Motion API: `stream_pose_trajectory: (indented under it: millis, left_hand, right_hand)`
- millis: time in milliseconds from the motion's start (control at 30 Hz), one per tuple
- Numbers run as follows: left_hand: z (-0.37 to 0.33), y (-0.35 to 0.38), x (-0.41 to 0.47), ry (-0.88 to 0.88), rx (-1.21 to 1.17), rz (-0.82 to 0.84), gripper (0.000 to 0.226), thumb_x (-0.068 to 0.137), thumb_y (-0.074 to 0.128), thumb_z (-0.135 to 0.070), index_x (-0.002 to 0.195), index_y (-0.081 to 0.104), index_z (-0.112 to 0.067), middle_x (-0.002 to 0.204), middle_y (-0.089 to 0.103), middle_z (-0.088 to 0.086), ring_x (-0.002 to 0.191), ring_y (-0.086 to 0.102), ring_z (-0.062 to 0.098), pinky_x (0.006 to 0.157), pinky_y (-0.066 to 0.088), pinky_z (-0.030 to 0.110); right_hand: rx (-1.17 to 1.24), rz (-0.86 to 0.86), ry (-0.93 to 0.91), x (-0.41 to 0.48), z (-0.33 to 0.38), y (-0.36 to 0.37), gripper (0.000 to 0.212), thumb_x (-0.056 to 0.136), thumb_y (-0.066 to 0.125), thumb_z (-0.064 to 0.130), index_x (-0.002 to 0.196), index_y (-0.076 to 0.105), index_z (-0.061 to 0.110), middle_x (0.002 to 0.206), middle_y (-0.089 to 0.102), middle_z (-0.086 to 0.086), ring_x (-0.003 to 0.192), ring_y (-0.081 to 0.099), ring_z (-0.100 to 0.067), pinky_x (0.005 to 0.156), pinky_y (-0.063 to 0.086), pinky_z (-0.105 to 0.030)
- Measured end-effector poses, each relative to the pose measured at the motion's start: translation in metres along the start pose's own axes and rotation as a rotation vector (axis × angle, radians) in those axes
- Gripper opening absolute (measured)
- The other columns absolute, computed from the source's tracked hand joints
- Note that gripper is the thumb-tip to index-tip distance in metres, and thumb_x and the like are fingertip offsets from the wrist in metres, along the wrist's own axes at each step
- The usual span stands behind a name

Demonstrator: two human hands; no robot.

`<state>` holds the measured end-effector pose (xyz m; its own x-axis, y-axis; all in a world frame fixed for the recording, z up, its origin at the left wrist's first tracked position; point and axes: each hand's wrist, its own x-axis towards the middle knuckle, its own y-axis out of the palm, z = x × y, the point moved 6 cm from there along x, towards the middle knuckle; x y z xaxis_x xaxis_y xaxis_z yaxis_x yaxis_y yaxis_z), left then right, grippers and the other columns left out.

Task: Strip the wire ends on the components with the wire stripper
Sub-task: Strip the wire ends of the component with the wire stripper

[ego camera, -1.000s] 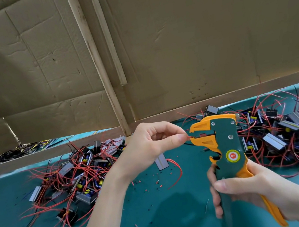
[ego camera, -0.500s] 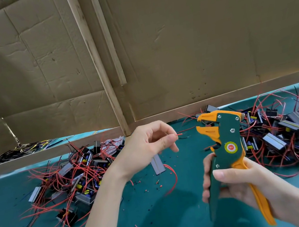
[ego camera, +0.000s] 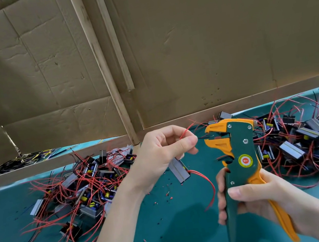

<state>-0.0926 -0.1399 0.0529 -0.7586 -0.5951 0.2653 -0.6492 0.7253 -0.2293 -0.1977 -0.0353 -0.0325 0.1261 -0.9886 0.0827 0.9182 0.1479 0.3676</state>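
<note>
Item: wire-stripping station, one lead being presented to the tool. Cardboard screen (ego camera: pixel 203 38), creased, stands beyond both grips. Teal bench cover (ego camera: pixel 183 227) lies beneath them. Two heaps of small grey-and-black wound components with red leads: one (ego camera: pixel 85 187) outboard of the left grip, one (ego camera: pixel 306 137) behind and outboard of the right grip. Wire stripper (ego camera: pixel 240 160), green body with orange jaw faces and orange lever, rises upright out of the right hand (ego camera: pixel 259 199), which wraps both handles; the lever stands splayed and the jaws part-way apart, so it looks unsqueezed. Left hand (ego camera: pixel 158 157) pinches a dark lead (ego camera: pixel 203 138) between thumb and forefinger, its tip at the jaw mouth; whether it is seated cannot be told. Advice: keep the pinch close to the jaws, feed the lead straight in, squeeze once and fully. Component (ego camera: pixel 179 170), a flat grey block, hangs just below the left grip, partly behind the palm, with a red lead (ego camera: pixel 206 180) curling down from it. Insulation scraps (ego camera: pixel 168 194), red and black, dot the cover below the left grip.
</note>
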Motion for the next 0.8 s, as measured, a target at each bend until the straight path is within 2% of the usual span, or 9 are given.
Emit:
stream_pose_trajectory:
  millis: [67,133,400,633,800]
  left_hand:
    - [0.001,0.002,0.000,-0.013,0.018,0.001,0.008,0.079,0.069,-0.026,0.072,0.071,-0.028,0.065,0.064,-0.006,0.065,0.052,0.011,0.060,0.042,0.014]
    - [0.001,0.003,0.000,-0.019,0.028,-0.002,0.007,0.078,0.069,-0.026,0.071,0.071,-0.027,0.066,0.060,-0.007,0.061,0.051,0.007,0.060,0.042,0.015]
    - [-0.001,0.003,-0.002,-0.032,0.060,0.004,0.014,0.083,0.071,-0.015,0.071,0.070,-0.022,0.061,0.059,-0.013,0.054,0.047,0.001,0.057,0.040,0.013]
    - [-0.006,0.003,-0.004,-0.020,0.097,0.029,0.022,0.085,0.068,-0.012,0.065,0.068,-0.023,0.054,0.054,-0.014,0.048,0.044,-0.001,0.047,0.034,0.006]
    - [-0.005,0.003,-0.003,-0.013,0.157,0.071,0.020,0.084,0.069,-0.018,0.065,0.069,-0.025,0.055,0.055,-0.014,0.051,0.046,0.000,0.052,0.037,0.009]
  right_hand:
    - [-0.015,0.014,0.006,-0.001,-0.001,0.000,0.035,0.067,0.087,0.022,0.089,0.067,0.004,0.082,0.063,-0.025,0.075,0.065,-0.042,0.077,0.052,-0.053]
    - [-0.023,0.025,0.007,-0.001,-0.001,0.001,0.034,0.069,0.087,0.022,0.090,0.067,0.005,0.082,0.064,-0.025,0.076,0.065,-0.042,0.078,0.052,-0.053]
    - [-0.070,0.029,0.008,-0.004,0.003,0.003,0.031,0.067,0.087,0.024,0.086,0.069,0.007,0.080,0.065,-0.023,0.075,0.066,-0.040,0.074,0.054,-0.048]
    - [-0.159,0.004,0.022,-0.006,0.003,-0.002,0.031,0.071,0.086,0.027,0.087,0.068,0.008,0.082,0.066,-0.022,0.078,0.067,-0.041,0.076,0.054,-0.044]
    - [-0.209,-0.035,0.042,-0.007,-0.002,-0.009,0.034,0.070,0.087,0.028,0.088,0.068,0.008,0.084,0.067,-0.024,0.079,0.067,-0.044,0.077,0.053,-0.046]
